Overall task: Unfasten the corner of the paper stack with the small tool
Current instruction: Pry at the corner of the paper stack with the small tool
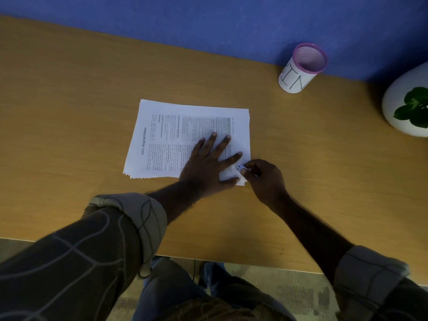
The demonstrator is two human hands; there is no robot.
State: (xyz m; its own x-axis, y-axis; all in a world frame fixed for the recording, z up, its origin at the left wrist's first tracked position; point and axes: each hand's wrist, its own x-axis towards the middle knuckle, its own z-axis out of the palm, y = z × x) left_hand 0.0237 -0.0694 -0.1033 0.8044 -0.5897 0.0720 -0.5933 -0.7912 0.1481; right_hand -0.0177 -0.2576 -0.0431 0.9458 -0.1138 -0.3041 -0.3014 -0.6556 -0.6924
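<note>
Nearest the camera, two forearms with rolled-up patterned sleeves are reaching out over the near edge of the wooden desk. The left hand is lying flat, palm down, on the paper stack, its fingers spreading wide and pointing toward the far side; it is pressing on the sheets rather than gripping anything. Just to its right, the right hand is curling at the near right corner of the stack, its fingertips pinching a small pale tool with a dark dot on it. The tool is sitting right at that corner, touching the paper between the left index finger and thumb; how it is engaging the sheets is too small to tell. The corner of the top page beside it is lifting slightly.

The stack itself is lying near the middle of the desk, printed text running sideways, its left edges fanning a little.

Farther back and to the right, a mesh pen cup with a pink rim and a white hand-lettered label is standing upright, well apart from the papers. At the far right edge, a round white pot with green leaves is partly showing. Behind the desk, a blue partition is running along its far side.
</note>
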